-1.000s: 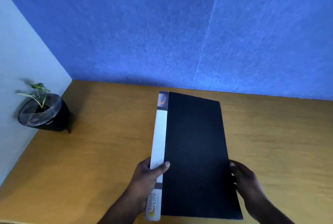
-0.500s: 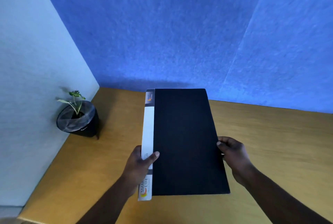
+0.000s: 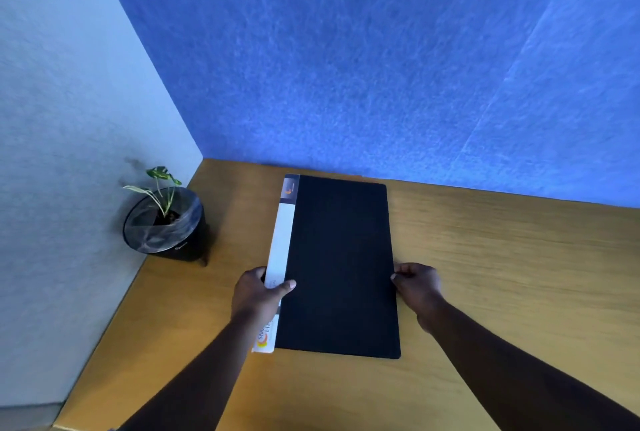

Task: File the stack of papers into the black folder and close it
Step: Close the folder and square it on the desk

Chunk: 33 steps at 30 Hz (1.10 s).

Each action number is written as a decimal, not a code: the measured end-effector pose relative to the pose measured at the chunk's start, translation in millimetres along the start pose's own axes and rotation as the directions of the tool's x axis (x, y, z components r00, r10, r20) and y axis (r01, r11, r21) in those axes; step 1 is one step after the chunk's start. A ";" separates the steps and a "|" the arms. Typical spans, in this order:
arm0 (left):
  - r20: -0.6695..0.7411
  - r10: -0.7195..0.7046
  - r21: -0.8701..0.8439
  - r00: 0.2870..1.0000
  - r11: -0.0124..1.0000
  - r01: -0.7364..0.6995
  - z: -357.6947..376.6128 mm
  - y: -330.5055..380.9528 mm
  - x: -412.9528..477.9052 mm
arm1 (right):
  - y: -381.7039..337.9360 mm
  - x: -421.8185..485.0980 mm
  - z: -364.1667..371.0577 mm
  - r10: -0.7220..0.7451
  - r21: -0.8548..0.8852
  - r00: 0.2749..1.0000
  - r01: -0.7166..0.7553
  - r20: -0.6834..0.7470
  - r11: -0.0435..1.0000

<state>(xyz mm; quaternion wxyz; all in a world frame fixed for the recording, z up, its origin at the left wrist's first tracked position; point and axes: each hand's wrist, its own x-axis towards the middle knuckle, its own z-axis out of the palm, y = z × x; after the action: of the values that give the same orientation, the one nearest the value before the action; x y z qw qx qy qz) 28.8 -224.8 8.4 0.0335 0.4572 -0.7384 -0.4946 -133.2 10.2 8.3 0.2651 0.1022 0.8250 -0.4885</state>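
At centre frame, on a wooden worktop (image 3: 502, 257), a closed black folder (image 3: 341, 267) lies flat with its far end close to the blue wall (image 3: 363, 59). Its white spine (image 3: 281, 247) faces the left of the frame. A person's left hand (image 3: 258, 293) grips that spine, thumb laid across the cover, while the right hand (image 3: 417, 286) curls its fingers against the folder's opposite edge; whether it pinches the cover cannot be told. No loose papers show outside the folder. At middle left, a small plant (image 3: 161, 191) stands in a black pot (image 3: 169, 226) in the worktop's corner, beside a pale wall (image 3: 62, 118).
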 end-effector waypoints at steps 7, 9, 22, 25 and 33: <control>-0.192 0.282 0.396 0.940 0.899 -0.188 10.3 -13.2 -13.0 | 21.3 -19.3 1.2 -0.269 -0.319 0.962 0.267 0.039 0.909; -0.128 0.430 0.517 0.894 0.798 -0.310 16.7 -22.1 -25.0 | 38.9 -30.4 0.0 -0.398 -0.498 0.916 0.367 0.048 0.786; 0.061 0.406 0.733 0.912 0.601 -0.317 32.1 -47.1 -38.5 | 68.8 -48.7 25.0 -0.445 -0.749 0.839 0.506 0.313 0.428; 0.078 0.392 0.746 0.917 0.587 -0.315 26.3 -47.9 -30.6 | 62.5 -45.5 30.7 -0.445 -0.748 0.834 0.515 0.326 0.418; 0.104 0.383 0.739 0.918 0.588 -0.329 14.6 -45.7 -23.8 | 58.7 -44.2 33.6 -0.431 -0.714 0.841 0.518 0.326 0.471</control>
<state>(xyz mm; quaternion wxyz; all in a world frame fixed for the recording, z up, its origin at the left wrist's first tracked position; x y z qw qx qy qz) 64.6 -202.0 -24.2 -0.0331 0.2895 -0.9493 -0.1176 -59.7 14.7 -24.9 0.1773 -0.2807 0.9330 -0.1392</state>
